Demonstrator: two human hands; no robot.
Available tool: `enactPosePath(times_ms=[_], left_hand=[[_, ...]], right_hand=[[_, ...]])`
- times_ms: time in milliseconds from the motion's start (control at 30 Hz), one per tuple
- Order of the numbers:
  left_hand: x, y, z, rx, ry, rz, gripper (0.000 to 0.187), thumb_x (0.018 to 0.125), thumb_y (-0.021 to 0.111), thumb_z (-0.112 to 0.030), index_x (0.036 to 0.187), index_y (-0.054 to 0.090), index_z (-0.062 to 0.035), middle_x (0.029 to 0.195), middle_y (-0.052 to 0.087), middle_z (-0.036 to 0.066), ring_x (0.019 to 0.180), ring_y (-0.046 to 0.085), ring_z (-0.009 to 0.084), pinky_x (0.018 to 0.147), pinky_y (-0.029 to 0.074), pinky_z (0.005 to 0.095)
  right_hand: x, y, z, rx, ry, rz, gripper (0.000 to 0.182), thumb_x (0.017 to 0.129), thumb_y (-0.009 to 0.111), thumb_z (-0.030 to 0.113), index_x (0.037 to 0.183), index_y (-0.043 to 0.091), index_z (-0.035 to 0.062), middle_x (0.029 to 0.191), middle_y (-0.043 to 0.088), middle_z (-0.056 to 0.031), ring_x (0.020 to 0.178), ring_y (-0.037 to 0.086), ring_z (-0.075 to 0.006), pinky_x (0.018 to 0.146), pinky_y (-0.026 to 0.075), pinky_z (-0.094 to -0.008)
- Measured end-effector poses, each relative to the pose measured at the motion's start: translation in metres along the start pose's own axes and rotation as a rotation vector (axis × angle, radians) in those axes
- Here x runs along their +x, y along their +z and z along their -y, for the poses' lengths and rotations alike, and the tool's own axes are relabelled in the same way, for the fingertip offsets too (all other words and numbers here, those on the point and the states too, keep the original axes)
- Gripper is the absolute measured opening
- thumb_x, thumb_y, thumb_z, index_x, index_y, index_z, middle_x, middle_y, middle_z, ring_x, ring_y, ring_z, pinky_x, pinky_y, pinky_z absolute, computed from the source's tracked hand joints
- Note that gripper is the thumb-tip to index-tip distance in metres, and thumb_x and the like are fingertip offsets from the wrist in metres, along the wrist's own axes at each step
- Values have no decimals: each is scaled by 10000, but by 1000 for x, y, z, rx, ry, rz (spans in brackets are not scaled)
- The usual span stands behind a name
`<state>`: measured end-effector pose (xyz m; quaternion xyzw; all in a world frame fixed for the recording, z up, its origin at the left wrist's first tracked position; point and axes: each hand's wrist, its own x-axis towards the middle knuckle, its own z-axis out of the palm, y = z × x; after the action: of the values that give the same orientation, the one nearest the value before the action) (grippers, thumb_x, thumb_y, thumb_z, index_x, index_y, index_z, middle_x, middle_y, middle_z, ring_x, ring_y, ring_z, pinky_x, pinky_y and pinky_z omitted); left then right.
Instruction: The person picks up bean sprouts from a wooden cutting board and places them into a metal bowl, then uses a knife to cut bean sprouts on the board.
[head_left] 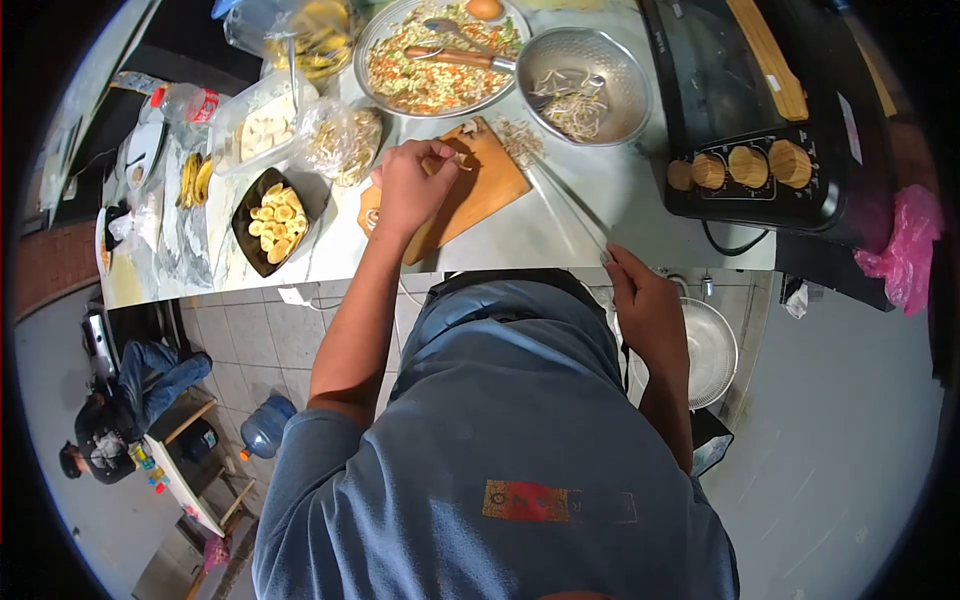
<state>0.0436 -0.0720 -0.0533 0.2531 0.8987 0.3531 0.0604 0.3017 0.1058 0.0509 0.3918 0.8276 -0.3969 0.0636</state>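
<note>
Over the wooden cutting board (490, 185), my left hand (408, 182) is closed in a pinch on a small pale piece (461, 161). Small brown and white scraps lie at the board's far corner and near its left corner. My right hand (648, 305) is closed at the counter's front edge, its fingertips on the near end of a long thin object (575, 205) that slants toward the bean sprout bits (520, 142) beside the board. Whether this object is a blade or a stick, I cannot tell.
A metal colander (625, 75) with sprouts stands behind, beside a tray (362, 60) of chopped vegetables. Left are a bagged sprout heap (345, 145), a dark bowl (245, 235) and a white container (225, 145). A black stove (820, 190) is right; a person (110, 430) sits lower left.
</note>
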Motion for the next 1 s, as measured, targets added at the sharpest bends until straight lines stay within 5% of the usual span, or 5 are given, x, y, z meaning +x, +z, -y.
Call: enactPosePath(times_ms=[433,633,700,767,1000], left_hand=[[94,40,-95,-232,105,143,244,823,732,-256,984,781,-79,923,771,72,857,725,200,848,482,346],[74,12,-72,-361,13,152,230,916,699,-172,1051,703,14,776,694,58,728,631,115,684,505,280],[62,-3,-42,-324,-40,153,224,929,702,-173,1060,701,9,798,678,22,734,600,89,681,483,261],[41,-24,-24,-240,-70,148,223,948,697,-176,1081,689,3,791,646,-11,708,547,61,655,454,251],[-24,-63,18,165,-88,134,234,843,728,-133,1060,727,-48,881,706,145,764,672,283,733,531,377]], right_hand=[[13,-18,-34,67,-205,-75,290,1001,590,246,1204,701,71,970,708,-242,900,685,-429,782,548,-448],[25,-30,-40,76,-267,-27,309,1001,581,203,1220,683,10,943,726,-219,800,715,-307,764,528,-341],[30,-34,-36,129,-255,30,277,991,606,194,1185,699,19,956,700,-253,879,687,-426,768,544,-432],[36,-32,-36,119,-282,59,270,986,615,182,1184,700,19,948,698,-256,870,688,-424,755,545,-425],[48,-23,-27,87,-462,107,247,969,637,149,1163,706,12,911,695,-256,833,695,-414,710,544,-419]])
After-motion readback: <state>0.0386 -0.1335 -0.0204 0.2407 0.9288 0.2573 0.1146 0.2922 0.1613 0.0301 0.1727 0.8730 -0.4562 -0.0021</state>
